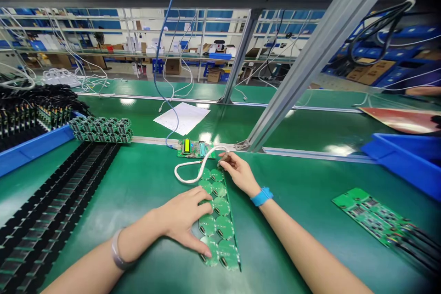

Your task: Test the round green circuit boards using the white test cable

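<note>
Green panel of round boards (223, 227) lies flat on desk (292, 183), between the hands. Left hand (184, 216) spread wide, fingers and thumb resting on panel. Right hand (241, 172) at panel's far end, fingertips pinched around end of looped white cable (189, 181). Just beyond: circuit board with lit yellow screen (187, 146). Paper (182, 117) farther back. Another green board (374, 216) well right.

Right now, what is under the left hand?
The left hand overlaps the left side of the green board panel, with the green bench around it. Whatever lies directly beneath its palm cannot be seen.
</note>
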### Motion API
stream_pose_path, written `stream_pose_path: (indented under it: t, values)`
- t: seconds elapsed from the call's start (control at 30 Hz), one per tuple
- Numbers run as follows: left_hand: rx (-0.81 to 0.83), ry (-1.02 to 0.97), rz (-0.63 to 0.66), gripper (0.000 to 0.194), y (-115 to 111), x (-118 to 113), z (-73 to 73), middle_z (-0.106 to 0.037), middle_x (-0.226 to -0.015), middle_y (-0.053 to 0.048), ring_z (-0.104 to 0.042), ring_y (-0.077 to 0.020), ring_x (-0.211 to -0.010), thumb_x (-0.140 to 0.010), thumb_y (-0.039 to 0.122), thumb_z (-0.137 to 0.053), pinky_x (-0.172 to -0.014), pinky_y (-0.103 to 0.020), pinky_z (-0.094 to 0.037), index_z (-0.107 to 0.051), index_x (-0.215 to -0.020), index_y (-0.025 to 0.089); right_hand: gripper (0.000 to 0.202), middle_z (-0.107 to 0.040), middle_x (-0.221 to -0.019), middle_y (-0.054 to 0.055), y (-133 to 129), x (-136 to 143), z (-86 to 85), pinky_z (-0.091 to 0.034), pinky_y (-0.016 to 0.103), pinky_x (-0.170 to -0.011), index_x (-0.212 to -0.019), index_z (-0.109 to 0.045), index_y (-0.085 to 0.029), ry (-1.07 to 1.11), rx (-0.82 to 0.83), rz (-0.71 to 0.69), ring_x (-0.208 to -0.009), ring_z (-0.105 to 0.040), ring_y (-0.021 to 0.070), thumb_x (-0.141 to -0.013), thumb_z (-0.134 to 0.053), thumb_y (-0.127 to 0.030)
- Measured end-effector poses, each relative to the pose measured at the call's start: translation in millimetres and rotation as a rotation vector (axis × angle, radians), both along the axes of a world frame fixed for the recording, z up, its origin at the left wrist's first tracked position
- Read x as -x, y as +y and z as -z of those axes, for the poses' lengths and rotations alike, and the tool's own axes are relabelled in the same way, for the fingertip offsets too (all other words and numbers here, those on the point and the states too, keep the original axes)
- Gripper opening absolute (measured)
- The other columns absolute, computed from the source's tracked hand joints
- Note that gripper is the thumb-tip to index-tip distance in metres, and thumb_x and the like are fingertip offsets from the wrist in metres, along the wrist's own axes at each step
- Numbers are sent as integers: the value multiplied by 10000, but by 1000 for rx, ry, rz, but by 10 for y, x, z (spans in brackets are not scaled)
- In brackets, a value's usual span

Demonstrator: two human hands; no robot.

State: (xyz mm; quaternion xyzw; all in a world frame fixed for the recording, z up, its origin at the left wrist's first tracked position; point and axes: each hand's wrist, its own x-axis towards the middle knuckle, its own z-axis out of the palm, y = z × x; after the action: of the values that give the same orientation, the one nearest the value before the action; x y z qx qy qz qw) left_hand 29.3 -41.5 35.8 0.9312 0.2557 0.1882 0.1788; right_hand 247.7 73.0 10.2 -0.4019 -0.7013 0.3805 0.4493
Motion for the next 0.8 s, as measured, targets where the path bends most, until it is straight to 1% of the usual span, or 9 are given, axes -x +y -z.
stream_pose_path:
  t: [0.13, 0.23, 0.37, 0.53, 0.8]
  values:
    - [-24, 6, -18, 762, -12, -15, 29, -531, -1139, -138, -500, -290, -1003, -666, 836, -585, -933, -419, -421, -540, -1019, 162, 265, -611, -791, 34, -19, -37, 11, -477, 294, -657, -949, -578, -190, -14, -6, 1, -691, -569, 176, -836, -573, -430]
    - [-36, 6, -37, 766, -32, -28, 47, -531, -1147, -138, -494, -295, -1010, -664, 840, -582, -938, -428, -408, -534, -1023, 165, 255, -621, -812, 42, -46, -69, 20, -480, 295, -663, -915, -570, -195, -21, -15, 13, -696, -570, 176, -842, -566, -439]
    - [-38, 8, -36, 772, -44, -43, 37, -529, -1155, -148, -491, -305, -1020, -681, 839, -564, -935, -435, -406, -535, -1049, 161, 231, -632, -812, 45, -69, -82, 19, -488, 298, -673, -891, -570, -194, -33, -26, 25, -693, -576, 174, -844, -570, -421]
    - [-29, 16, -41, 775, -51, -40, 29, -515, -1183, -156, -487, -312, -1040, -696, 830, -559, -945, -439, -406, -530, -1088, 162, 234, -631, -792, 38, -68, -63, 12, -496, 298, -666, -904, -572, -193, -44, -41, 37, -680, -579, 174, -848, -568, -420]
    - [-52, 9, -62, 787, -61, -48, 106, -502, -1189, -145, -478, -305, -1054, -681, 837, -569, -966, -422, -387, -528, -1088, 165, 250, -625, -786, 33, -72, -67, 26, -496, 290, -657, -934, -572, -190, -71, -65, 32, -673, -581, 174, -858, -557, -428]
